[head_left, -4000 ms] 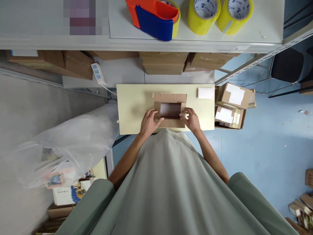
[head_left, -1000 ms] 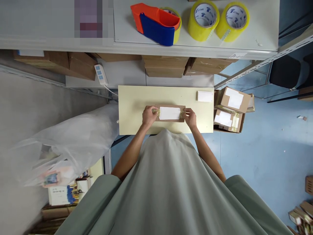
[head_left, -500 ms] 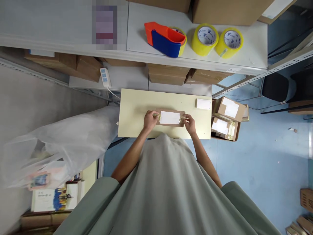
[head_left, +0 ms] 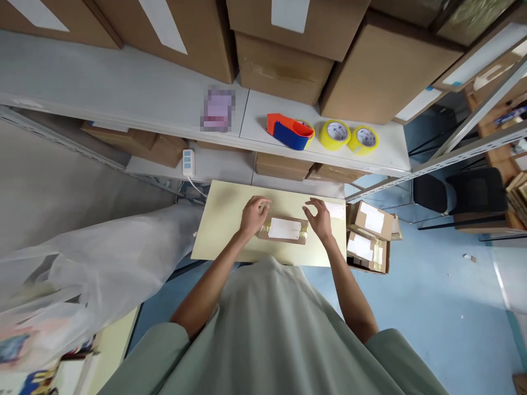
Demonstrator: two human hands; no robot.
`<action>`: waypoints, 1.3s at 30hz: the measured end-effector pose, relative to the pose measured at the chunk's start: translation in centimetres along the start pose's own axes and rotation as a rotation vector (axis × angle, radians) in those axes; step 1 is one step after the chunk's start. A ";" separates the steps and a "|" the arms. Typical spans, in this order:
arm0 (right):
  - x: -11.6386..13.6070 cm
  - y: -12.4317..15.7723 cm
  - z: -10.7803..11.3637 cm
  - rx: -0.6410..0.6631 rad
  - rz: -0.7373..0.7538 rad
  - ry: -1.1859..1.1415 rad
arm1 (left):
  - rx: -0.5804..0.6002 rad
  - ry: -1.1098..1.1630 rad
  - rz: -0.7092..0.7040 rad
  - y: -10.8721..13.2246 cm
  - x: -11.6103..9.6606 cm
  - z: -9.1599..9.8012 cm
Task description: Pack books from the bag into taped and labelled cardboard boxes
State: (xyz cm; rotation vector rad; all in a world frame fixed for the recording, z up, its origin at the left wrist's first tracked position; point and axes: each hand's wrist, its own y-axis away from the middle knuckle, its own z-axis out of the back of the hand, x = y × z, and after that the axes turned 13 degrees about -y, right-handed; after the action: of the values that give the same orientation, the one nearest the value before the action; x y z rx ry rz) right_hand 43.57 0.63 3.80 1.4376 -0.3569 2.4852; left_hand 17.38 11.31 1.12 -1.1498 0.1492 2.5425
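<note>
Head view: left hand (head_left: 253, 216) hides part of the carton (head_left: 284, 229).

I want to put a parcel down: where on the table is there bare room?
The table has its widest bare patch between its left edge and the left hand. A narrower strip lies behind the box, between both hands. The right end is crowded: the right hand and white papers are there.

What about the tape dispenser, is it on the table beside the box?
No, the tape dispenser sits on the shelf beside two yellow tape rolls.
</note>
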 end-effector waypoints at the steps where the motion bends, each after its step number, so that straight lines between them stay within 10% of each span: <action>1: 1.8 -1.7 0.4 0.002 0.056 0.012 | -0.023 0.023 -0.030 -1.1 -0.9 0.8; 9: 13.2 -15.0 -0.5 0.016 0.335 0.330 | -0.254 0.179 -0.242 -7.8 -7.3 6.7; 20: 16.7 -22.4 -4.9 0.134 -0.023 0.817 | -0.288 0.268 -0.293 -5.7 -7.7 10.8; 26: 16.9 -18.4 -5.0 0.154 0.034 0.825 | -0.265 0.353 -0.210 -3.9 -4.9 11.9; 39: 15.4 2.0 -4.6 0.321 0.165 0.609 | -0.133 0.404 -0.186 3.4 -0.3 15.6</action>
State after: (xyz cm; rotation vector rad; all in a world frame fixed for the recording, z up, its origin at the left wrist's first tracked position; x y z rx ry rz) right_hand 31.73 1.70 14.85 0.6812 0.0508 3.0535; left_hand 5.34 11.69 11.53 -1.6377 -0.0290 2.1602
